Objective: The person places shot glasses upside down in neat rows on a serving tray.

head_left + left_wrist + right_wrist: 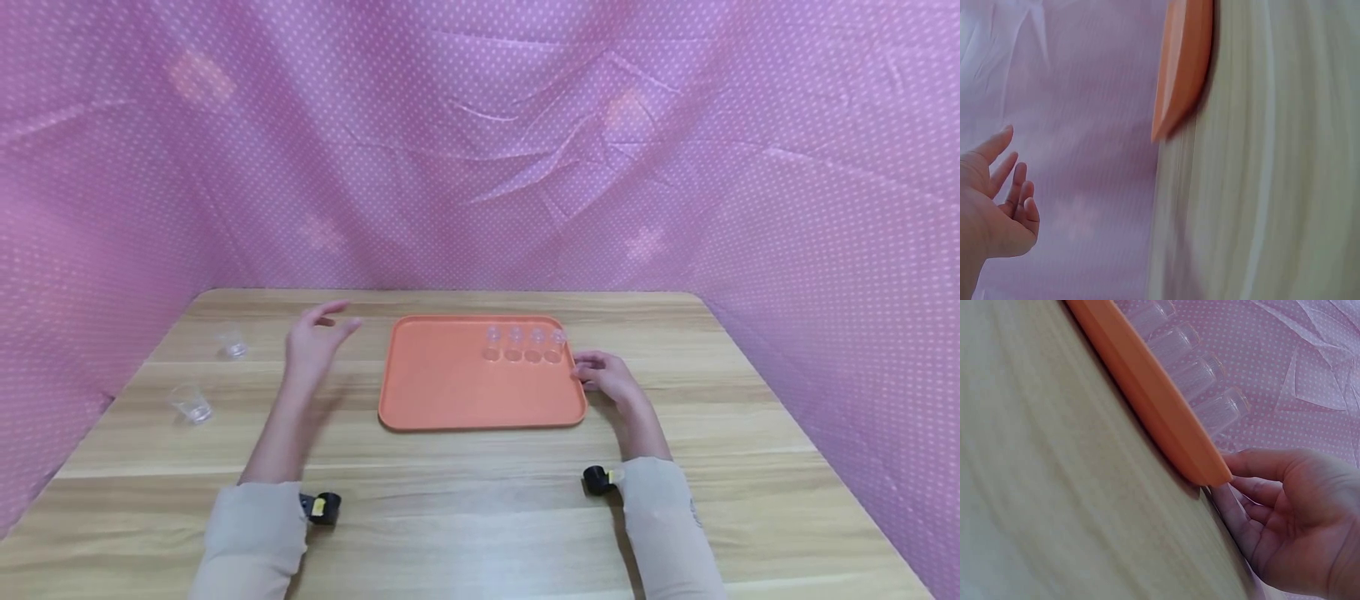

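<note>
An orange tray [450,400] lies on the wooden table, with several clear plastic cups [533,350] standing in a row near its far right corner. My right hand [609,377] grips the tray's right edge. In the right wrist view, its thumb and fingers [1257,464] meet around the orange rim, and part of them is hidden by it. To the left of the tray, my left hand [311,343] is held above the table, holding nothing. The left wrist view shows its fingers [1017,184] loosely bent and spread from the thumb.
Two more clear cups stand on the table's left side, one farther back [235,347] and one nearer [195,407]. A pink dotted cloth [480,167] hangs behind the table and along both sides. Black wrist cameras [326,508] sit by the sleeves.
</note>
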A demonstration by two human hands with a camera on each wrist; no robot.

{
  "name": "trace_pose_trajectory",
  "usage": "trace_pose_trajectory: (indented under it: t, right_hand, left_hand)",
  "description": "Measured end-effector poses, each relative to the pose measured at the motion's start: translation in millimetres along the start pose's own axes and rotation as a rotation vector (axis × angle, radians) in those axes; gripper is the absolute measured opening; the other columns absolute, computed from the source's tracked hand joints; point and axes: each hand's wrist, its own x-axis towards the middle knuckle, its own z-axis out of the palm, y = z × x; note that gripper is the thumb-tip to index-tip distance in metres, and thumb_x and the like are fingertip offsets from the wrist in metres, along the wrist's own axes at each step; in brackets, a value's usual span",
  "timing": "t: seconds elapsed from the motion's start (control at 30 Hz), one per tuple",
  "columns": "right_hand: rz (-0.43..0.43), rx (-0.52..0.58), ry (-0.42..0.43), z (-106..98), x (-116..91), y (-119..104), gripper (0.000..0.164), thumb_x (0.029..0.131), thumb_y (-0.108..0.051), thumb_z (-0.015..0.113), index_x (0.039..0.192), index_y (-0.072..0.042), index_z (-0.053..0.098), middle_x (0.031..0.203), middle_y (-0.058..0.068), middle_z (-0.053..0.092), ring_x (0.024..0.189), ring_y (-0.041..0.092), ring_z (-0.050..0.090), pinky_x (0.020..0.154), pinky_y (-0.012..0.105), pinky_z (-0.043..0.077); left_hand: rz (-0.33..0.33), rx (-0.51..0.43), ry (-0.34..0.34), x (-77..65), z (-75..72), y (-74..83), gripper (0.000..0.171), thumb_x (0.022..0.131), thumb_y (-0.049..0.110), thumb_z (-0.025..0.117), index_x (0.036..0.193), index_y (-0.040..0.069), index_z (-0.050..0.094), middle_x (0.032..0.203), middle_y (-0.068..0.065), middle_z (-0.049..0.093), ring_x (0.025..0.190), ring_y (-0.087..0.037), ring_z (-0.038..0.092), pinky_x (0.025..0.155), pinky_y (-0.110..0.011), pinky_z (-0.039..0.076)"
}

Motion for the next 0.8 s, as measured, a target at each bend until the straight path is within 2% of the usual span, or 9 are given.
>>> trace_pose_trajectory:
  t: [0.1,0.23,0.37,0.5,0.67,0.8]
  right_hand:
    - [-0.006,-0.009,0.003,0,1,0,0.038,0.088,-0.001,0.056,0.123,0.011,0.047,0.104,0.019,0.058,0.08,0.012,0.059,0.074,0.028,0.051]
    - [-0.006,-0.016,0.006,0,1,1,0.038,0.088,-0.001,0.056,0.123,0.011,0.047,0.101,0.017,0.059,0.079,0.012,0.059,0.074,0.028,0.051]
    - [-0.007,-0.012,0.002,0,0,1,0.039,0.088,-0.002,0.056,0.123,0.012,0.046,0.1,0.016,0.059,0.078,0.01,0.059,0.073,0.027,0.051]
    - [-0.002,0.008,-0.004,0,0,1,0.039,0.089,-0.001,0.056,0.124,0.012,0.045,0.101,0.016,0.059,0.078,0.01,0.059,0.073,0.026,0.051]
    - [0.006,-0.001,-0.005,1,0,0,0.038,0.089,-0.002,0.055,0.123,0.012,0.046,0.102,0.017,0.059,0.08,0.011,0.059,0.074,0.027,0.051]
    - [0.011,-0.012,-0.003,1,-1,-2,0.04,0.089,-0.002,0.055,0.124,0.013,0.045,0.105,0.018,0.059,0.08,0.011,0.059,0.074,0.026,0.051]
  left_hand:
    - [-0.046,0.026,0.054,-3.6,-26.1,-5.7,0.048,0.081,0.032,0.071,0.121,0.007,0.059,0.118,-0.009,0.054,0.099,-0.019,0.045,0.069,-0.026,0.039]
    - [-0.141,0.042,0.133,-10.4,-60.0,-13.0,0.05,0.08,0.037,0.07,0.122,0.012,0.059,0.112,0.003,0.054,0.096,-0.011,0.044,0.067,-0.023,0.039]
    - [-0.263,-0.001,0.22,-17.7,-90.5,-20.9,0.049,0.076,0.039,0.073,0.121,0.022,0.061,0.102,0.011,0.051,0.085,-0.004,0.046,0.062,-0.017,0.04]
    - [-0.319,-0.031,0.282,-23.9,-114.4,-29.5,0.048,0.075,0.035,0.075,0.121,0.027,0.061,0.106,0.012,0.047,0.086,-0.001,0.043,0.053,-0.013,0.041]
    - [-0.327,0.002,0.3,-30.1,-132.3,-40.1,0.055,0.076,0.033,0.075,0.127,0.026,0.056,0.118,0.012,0.042,0.102,-0.003,0.038,0.069,-0.015,0.04]
    - [-0.352,-0.002,0.28,-33.6,-140.6,-46.5,0.061,0.077,0.034,0.074,0.132,0.026,0.05,0.122,0.013,0.039,0.11,-0.007,0.036,0.082,-0.022,0.034]
